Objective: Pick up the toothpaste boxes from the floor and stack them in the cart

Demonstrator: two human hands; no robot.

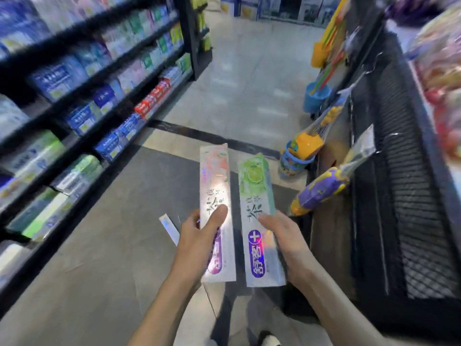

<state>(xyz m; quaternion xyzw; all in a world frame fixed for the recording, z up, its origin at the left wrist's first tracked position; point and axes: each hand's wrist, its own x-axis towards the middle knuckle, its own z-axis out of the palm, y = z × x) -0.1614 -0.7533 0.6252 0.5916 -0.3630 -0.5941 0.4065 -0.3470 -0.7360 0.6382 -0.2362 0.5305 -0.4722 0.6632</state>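
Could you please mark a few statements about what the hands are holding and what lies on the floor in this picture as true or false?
1. The left hand grips the pink toothpaste box. True.
2. The right hand is empty. False: it holds the green toothpaste box.
3. The two held boxes are stacked one on the other. False: they are side by side, one in each hand.
4. Another silvery box lies on the floor left of the left hand. True.
5. The shelves on the left are bare. False: they are stocked with boxes.
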